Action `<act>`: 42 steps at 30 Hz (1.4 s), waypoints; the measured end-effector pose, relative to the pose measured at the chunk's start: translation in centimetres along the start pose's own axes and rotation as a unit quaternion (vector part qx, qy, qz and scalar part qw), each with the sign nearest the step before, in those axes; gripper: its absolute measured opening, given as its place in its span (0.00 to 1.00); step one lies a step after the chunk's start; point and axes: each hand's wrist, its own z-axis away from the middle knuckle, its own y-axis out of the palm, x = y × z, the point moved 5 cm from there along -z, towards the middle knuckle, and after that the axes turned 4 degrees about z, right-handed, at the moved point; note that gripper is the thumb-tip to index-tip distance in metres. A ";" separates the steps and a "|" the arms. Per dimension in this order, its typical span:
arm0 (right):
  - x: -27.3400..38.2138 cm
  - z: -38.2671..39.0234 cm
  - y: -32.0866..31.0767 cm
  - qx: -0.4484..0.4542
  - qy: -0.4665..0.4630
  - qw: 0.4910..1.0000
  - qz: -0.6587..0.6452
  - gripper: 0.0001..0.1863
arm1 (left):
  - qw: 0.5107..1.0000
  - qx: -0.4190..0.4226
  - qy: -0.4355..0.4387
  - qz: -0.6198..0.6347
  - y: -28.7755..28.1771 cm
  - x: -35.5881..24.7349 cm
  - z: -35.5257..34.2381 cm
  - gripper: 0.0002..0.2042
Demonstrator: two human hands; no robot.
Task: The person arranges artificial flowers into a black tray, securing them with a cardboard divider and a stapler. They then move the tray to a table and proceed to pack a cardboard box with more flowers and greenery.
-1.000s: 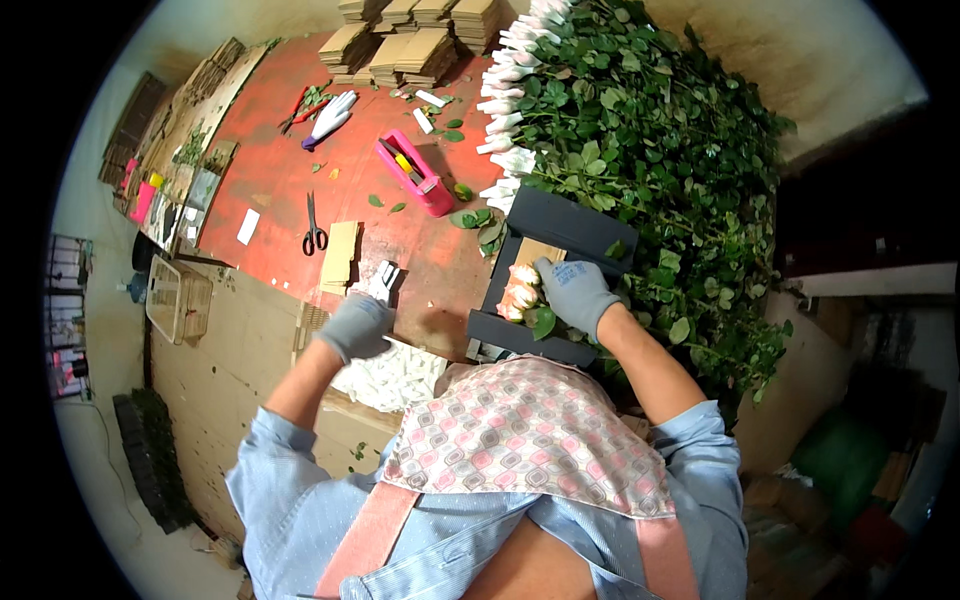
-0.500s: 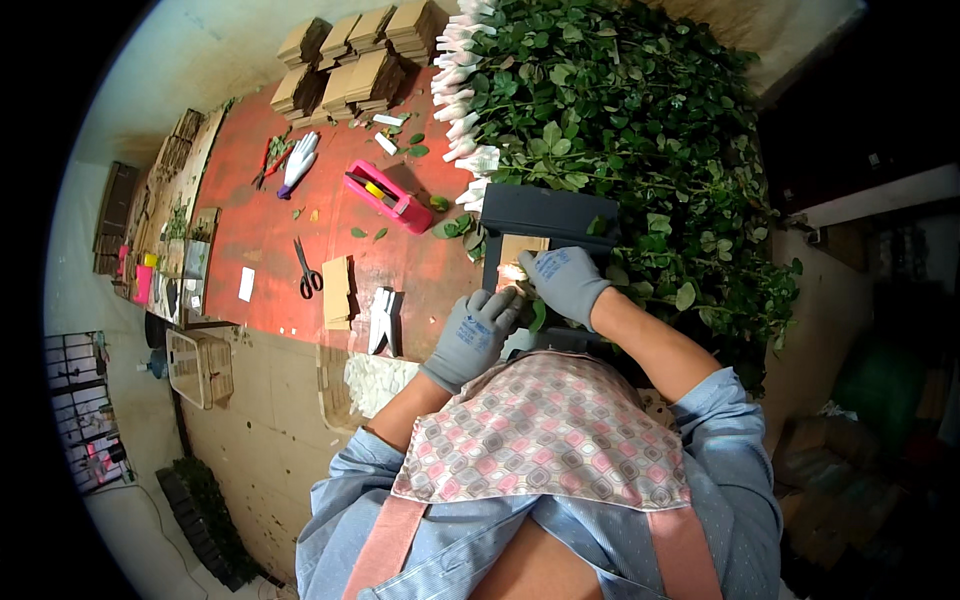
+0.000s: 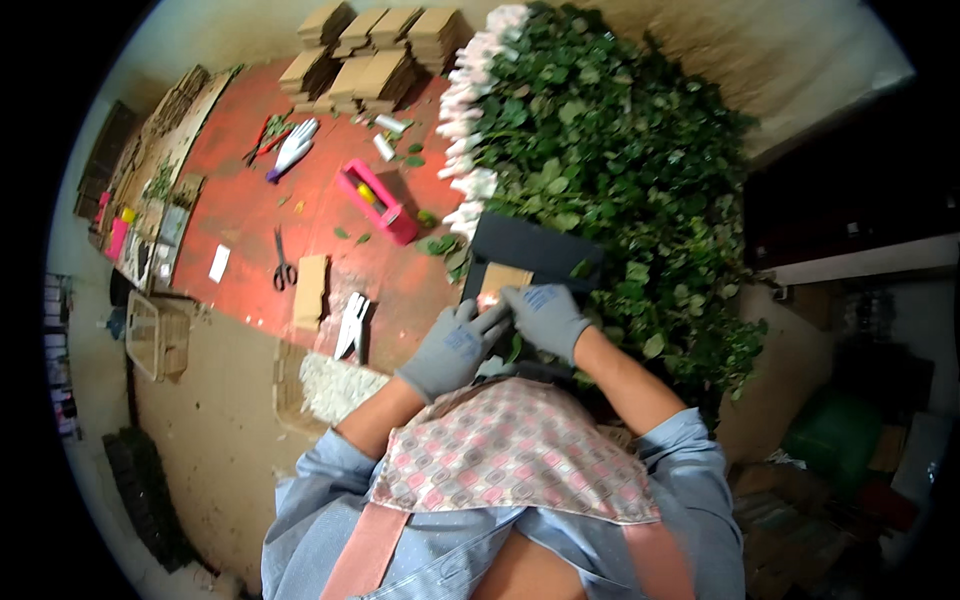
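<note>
In charcoal rectangular box (image 3: 537, 243), mostly hidden: pale-pink rose bloom (image 3: 488, 299) | likely light, soft, easily bruised; best held by stem | grey-gloved left hand (image 3: 450, 350) at 7 o'clock, grey-gloved right hand (image 3: 548, 318) at 4, grips unclear

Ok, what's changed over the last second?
The left hand has come away from the white-handled tool, now lying free on the red table, and moved right to the pale pink blooms at the dark tray, beside the right hand. The right hand stays there; black scissors and pink holder stay put.
</note>
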 end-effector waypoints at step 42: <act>-41.0 -31.9 -25.0 -0.180 0.280 0.932 0.146 0.17 | 0.992 0.124 0.010 -0.001 4.0 2.1 1.5 0.25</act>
